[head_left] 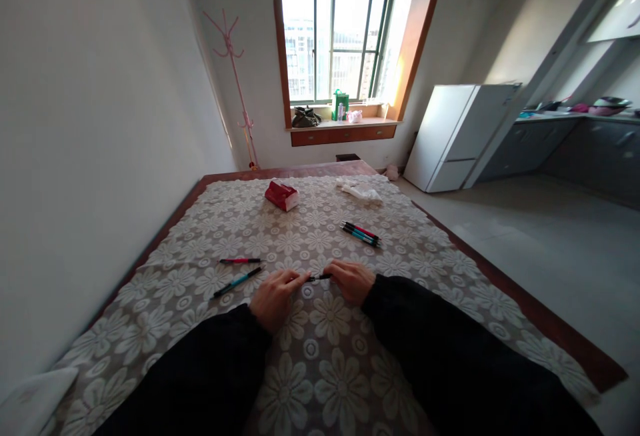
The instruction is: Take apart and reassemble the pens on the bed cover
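Over the flowered tablecloth (330, 319), my left hand (275, 297) and my right hand (351, 281) face each other, fingertips close together. Both are closed on a thin dark pen (319, 278), one at each end, with a short lighter stretch showing in the gap. Whether its two ends are joined or apart I cannot tell, since my fingers cover most of it. Left of my left hand lie a red and black pen (241, 261) and a teal and black pen (237, 283). Beyond my right hand is a group of several red and teal pens (360, 233), side by side.
Farther back on the table are a red tissue pack (281, 196) and a crumpled white plastic bag (361, 191). A wall (110, 89) runs along the left side. Past the table stand a pink coat rack (237, 76) and a white fridge (457, 133).
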The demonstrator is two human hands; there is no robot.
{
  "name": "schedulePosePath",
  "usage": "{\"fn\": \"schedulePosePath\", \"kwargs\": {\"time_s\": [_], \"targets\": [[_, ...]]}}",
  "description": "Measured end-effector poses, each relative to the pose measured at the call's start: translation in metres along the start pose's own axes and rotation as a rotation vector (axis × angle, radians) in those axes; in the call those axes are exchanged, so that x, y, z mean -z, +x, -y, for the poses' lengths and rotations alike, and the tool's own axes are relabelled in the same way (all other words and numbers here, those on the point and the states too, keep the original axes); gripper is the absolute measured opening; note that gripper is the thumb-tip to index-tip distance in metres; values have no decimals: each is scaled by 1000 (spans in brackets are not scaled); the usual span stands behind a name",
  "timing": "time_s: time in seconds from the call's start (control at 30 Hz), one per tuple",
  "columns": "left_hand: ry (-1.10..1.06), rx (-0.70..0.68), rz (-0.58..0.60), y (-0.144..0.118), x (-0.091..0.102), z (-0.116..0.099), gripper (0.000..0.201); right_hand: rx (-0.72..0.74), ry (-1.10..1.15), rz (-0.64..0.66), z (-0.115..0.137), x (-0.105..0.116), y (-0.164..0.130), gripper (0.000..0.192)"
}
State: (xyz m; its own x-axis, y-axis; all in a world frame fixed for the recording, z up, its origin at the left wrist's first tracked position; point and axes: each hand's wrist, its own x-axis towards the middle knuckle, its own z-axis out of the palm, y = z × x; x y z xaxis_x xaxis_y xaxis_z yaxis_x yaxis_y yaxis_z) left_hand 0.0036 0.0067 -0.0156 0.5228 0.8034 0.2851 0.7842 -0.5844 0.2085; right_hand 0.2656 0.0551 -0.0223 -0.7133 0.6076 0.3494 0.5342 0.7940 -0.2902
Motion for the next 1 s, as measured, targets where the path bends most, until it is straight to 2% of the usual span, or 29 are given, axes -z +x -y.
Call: {"fn": "schedulePosePath", "kwargs": {"time_s": [0.07, 0.2, 0.3, 0.37, 0.47, 0.57, 0.67, 0.8, 0.87, 1.0], "targets": [[7, 19, -9, 0, 1, -1, 65, -72, -15, -15, -3, 1, 1, 25], [-38, 49, -78, 0, -2, -1, 48, -332, -121, -56, -18, 10, 4, 35], [-65, 68, -96, 0, -5, 0, 32, -394, -202, -64, -31, 17, 4, 29], [-83, 68, -94, 0, -6, 0, 28, -327, -201, -132, -33, 19, 3, 23], [-147, 48, -103, 0, -6, 0, 25, -62, -122, -201, -23, 15, 2, 16], [-234, -7, -101, 0, -7, 0, 21, 191, -72, -129, -6, 7, 3, 24], [-247, -53, -91, 0, -7, 0, 16, 249, -95, -51, 4, 1, 5, 16], [-135, -61, -141, 1, -5, -1, 22, 75, -201, -28, -4, 6, 5, 3], [-90, -50, -169, 1, -3, -2, 29, -55, -254, -13, -14, 14, 5, 4], [-50, -20, -169, 1, -1, -3, 28, -273, -359, 33, -34, 37, 1, 8]]}}
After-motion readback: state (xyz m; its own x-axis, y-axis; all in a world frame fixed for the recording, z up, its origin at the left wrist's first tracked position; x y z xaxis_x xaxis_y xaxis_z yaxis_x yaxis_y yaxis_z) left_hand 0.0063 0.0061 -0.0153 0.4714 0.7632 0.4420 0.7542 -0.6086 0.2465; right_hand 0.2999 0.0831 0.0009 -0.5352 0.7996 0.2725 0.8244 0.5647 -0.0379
